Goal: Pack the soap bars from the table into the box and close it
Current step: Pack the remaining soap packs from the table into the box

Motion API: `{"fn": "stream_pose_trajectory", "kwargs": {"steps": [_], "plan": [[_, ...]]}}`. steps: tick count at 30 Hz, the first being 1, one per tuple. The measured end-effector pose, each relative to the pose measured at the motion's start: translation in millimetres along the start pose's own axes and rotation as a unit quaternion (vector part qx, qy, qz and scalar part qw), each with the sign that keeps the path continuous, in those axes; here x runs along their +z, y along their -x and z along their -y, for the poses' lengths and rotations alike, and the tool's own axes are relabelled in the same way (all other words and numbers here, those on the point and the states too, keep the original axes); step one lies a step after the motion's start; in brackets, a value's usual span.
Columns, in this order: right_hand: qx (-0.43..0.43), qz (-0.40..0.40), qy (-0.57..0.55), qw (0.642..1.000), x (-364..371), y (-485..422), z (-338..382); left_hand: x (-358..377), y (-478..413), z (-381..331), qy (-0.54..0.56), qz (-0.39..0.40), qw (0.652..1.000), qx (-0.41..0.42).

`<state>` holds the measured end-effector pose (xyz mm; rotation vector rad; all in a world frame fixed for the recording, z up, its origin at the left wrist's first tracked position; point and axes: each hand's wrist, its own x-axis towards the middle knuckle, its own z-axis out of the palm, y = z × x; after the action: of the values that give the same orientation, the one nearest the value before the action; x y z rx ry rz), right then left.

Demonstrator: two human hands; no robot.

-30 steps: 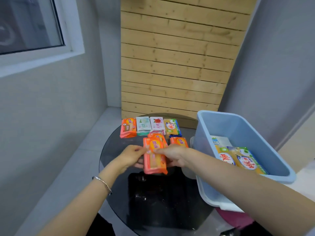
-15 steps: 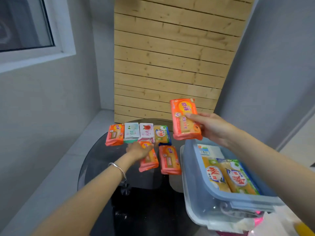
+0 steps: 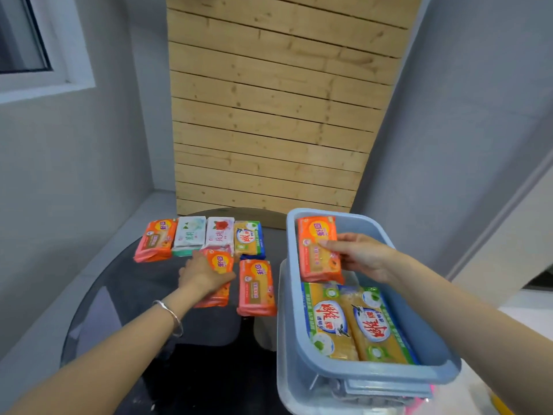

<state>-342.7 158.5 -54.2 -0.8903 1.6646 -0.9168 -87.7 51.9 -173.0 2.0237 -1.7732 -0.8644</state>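
Gripped in the right hand (image 3: 363, 256), an orange soap bar (image 3: 319, 250) sits inside the blue box (image 3: 374, 374) at its far end, behind two yellow bars (image 3: 353, 323). Left hand (image 3: 203, 272) clasps another orange bar (image 3: 220, 265) on the table (image 3: 125, 283), just beside a third (image 3: 257, 287); four more bars (image 3: 199, 238) line the far edge.

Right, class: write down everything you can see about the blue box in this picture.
The box is a pale blue, rectangular tub that looks like plastic, with a rolled rim and no lid on. It stands to the right of the round dark table. Two yellow soap bars lie side by side in its near end. At the far end the right hand holds an orange bar inside it. A clear container seems to sit beneath.
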Motion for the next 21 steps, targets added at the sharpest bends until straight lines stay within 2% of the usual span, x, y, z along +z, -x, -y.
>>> {"fn": "stream_pose_trajectory", "kwargs": {"steps": [6, 11, 14, 18, 21], "plan": [[0.074, 0.051, 0.045, 0.995, 0, -14, -10, -12, 1, 4, -0.010, 0.004, 1.000, 0.017], [0.091, 0.019, 0.135, 0.987, 1, -17, -14, -30, 7, -5, 0.104, 0.048, 0.992, 0.050], [0.094, 0.008, 0.150, 0.984, 0, -20, -16, -40, 16, -18, 0.120, 0.020, 0.989, 0.090], [0.081, 0.005, 0.154, 0.985, -1, -17, -17, -63, 38, -49, 0.276, -0.056, 0.948, 0.144], [0.004, -0.030, 0.150, 0.988, -1, -12, -11, -86, 61, -85, 0.350, -0.078, 0.908, 0.216]]}}
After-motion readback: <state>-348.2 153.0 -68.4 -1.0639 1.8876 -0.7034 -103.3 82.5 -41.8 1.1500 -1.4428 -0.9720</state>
